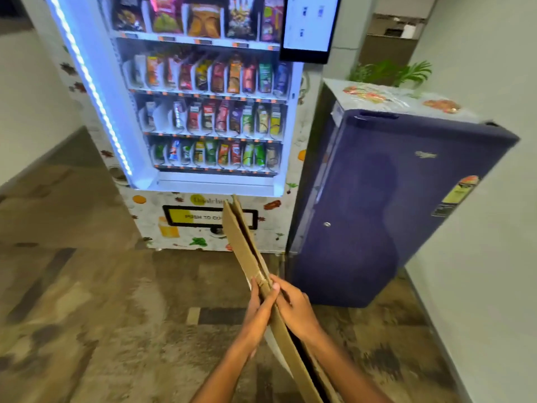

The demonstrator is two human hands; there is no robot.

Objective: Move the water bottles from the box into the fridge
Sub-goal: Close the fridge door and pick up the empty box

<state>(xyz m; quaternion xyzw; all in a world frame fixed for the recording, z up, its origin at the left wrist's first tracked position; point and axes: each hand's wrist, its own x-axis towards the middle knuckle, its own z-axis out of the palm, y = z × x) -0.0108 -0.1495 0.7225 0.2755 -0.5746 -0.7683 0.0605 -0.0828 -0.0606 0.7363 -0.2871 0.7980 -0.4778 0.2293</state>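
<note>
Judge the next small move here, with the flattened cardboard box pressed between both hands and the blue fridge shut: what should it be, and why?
Probably set the flattened box aside, perhaps against the wall. Left hand and right hand press it flat between them, no bottles are visible anywhere, and the fridge door is closed, so the transfer looks finished.

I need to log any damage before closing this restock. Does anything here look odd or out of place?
The cardboard box is flattened, pressed between the left hand and right hand, with no bottles visible. The purple fridge is shut. Nothing looks spilled or broken.
</note>
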